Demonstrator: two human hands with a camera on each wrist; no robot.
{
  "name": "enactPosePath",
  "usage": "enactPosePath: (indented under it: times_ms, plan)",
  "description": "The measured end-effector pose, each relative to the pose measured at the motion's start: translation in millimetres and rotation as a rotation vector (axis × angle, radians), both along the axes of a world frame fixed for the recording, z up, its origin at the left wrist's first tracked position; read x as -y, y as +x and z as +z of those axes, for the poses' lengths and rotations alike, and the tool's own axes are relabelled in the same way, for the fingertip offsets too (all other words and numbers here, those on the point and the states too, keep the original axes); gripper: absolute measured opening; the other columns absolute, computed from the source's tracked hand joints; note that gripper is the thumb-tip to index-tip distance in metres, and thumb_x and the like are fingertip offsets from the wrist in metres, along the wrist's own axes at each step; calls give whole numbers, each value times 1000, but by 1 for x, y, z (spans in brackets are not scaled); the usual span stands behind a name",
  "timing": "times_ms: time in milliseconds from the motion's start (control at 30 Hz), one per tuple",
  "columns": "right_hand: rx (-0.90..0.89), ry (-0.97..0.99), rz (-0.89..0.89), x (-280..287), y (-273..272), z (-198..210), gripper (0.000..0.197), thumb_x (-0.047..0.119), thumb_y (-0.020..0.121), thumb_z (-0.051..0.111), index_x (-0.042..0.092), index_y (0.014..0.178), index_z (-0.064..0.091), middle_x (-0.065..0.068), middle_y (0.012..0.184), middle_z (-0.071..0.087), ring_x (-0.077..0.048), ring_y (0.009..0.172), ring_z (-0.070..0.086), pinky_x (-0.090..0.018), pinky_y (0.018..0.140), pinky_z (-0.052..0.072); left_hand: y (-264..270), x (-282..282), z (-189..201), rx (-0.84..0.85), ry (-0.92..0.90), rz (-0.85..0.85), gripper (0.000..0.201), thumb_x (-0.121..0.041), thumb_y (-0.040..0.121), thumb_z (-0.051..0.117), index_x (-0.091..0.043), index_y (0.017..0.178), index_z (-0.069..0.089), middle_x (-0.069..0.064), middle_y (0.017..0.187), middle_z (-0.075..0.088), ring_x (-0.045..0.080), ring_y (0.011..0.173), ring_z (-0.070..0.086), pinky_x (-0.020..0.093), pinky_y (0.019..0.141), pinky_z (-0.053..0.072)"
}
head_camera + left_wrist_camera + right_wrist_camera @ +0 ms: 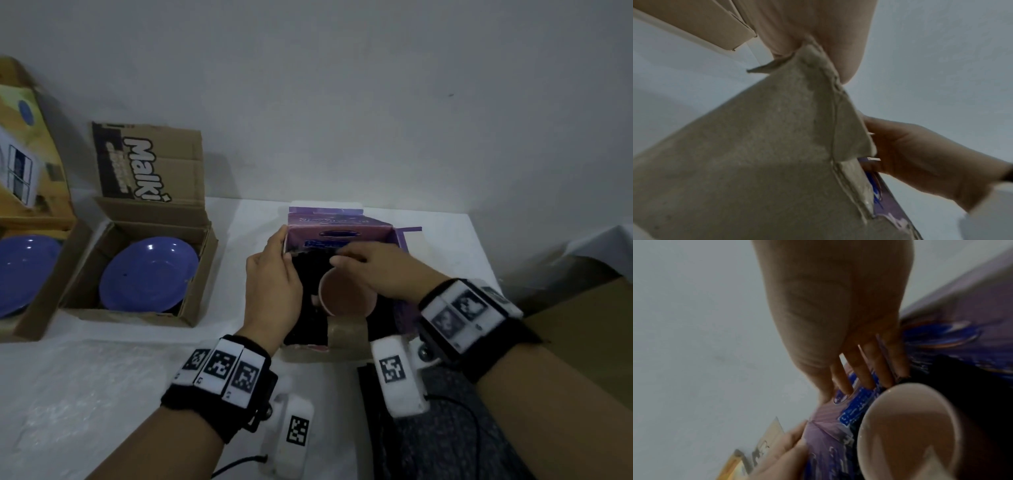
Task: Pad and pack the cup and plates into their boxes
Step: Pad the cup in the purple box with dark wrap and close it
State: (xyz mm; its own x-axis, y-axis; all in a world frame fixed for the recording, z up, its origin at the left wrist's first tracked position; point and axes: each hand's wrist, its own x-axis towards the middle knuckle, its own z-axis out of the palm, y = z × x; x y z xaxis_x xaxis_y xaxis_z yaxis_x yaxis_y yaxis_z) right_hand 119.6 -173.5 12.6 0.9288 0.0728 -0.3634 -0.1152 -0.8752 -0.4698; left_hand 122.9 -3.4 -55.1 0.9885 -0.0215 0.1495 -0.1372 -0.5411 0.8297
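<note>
Head view, white tabletop [445, 246]. Three boxes: 1 purple box [342, 228] at centre, 1 brown "Malki" box [191, 308] to its left, 1 more brown box [37, 308] at far left edge, partly cut off.

Cups: 1. The pink cup [346, 294] stands upright inside the purple box, w/ black padding [308, 270] around it.

Plates: 2, both blue. One plate [149, 274] lies in the "Malki" box; the 2nd plate [24, 274] lies in the left-edge box.

Left hand [274, 277]: grip on the purple box's left wall, thumb inside, fingers outside. Right hand [380, 270]: fingers reach over the cup to the box's far wall, straight and spread in the right wrist view, pressing the printed inner face; nothing grasped.

Near edge of purple box: 1 strip of brown tape [346, 330]. Near left on the tabletop: 1 sheet of bubble wrap [85, 387].
</note>
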Motion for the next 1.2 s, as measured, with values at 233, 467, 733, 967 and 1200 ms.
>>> enactPosePath:
  times_ms: [233,467,733,967,1200]
  plan:
    - [261,-21,-409,36,-64,-3,31,19,80,70,19,106,51,-1,95,55,-24,82,59,-35,69,49,-4,1,13,62,56,-7,50,-2,92,39,-24,137,43,6,119,59,28,110,45,29,87,36]
    - [343,284,-570,39,-88,-15,23,27,83,69,23,99,54,5,81,63,-20,76,64,-40,72,55,1,-4,18,-21,436,-156,81,-14,68,63,-20,141,28,7,138,44,36,117,42,50,97,38]
    - [-177,-159,-410,72,-151,-30,26,35,96,47,12,106,51,-13,110,62,-28,96,58,-31,73,43,-19,-5,40,-261,735,-354,139,-71,57,71,-20,146,-23,8,149,-38,26,138,-35,51,114,-7]
    - [-331,-329,-400,28,-184,-66,106,81,63,56,15,140,22,-13,141,31,-33,125,39,-43,95,45,-30,-3,47,-299,878,-490,152,-82,38,70,-30,145,-24,8,140,-51,28,127,-49,56,109,-16]
    - [-259,-250,-436,33,-183,-63,61,56,80,57,15,121,37,-9,126,44,-29,107,52,-39,85,50,-40,0,40,-129,922,-450,137,-79,50,66,-24,150,-9,10,148,-40,31,135,-38,60,113,-6]
